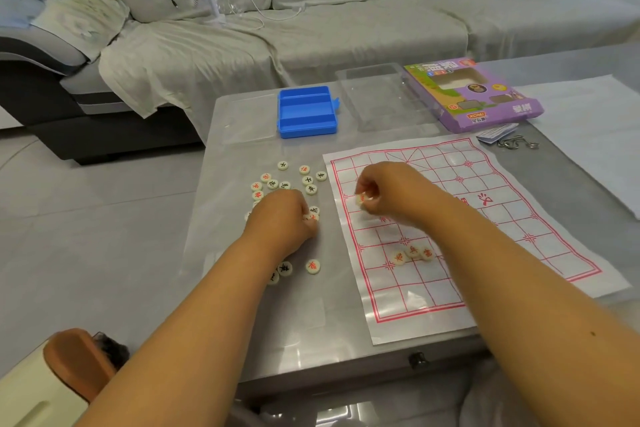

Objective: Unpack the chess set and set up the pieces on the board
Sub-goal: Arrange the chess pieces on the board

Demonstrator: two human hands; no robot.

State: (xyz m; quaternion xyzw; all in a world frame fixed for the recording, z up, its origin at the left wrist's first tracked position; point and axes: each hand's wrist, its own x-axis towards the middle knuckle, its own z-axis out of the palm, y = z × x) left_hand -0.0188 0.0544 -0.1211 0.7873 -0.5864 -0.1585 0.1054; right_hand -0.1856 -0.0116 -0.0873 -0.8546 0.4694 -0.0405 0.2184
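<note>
A white paper board with a red grid (519,204) lies on the grey table, right of centre. Several round cream pieces with red or black characters (306,180) are scattered to its left. Three red-marked pieces (412,253) sit together on the board's near half. My left hand (284,215) is curled over the scattered pile, its fingertips pinching a red-marked piece (311,217). My right hand (384,191) hovers over the board's left part and pinches a red-marked piece (361,199) between thumb and fingers.
An open blue plastic case (306,111) stands behind the pile, with a clear lid (249,118) to its left. A clear tray (381,97), a purple box (474,94), a folded leaflet and metal rings (517,142) lie at the back right. A sofa stands beyond the table.
</note>
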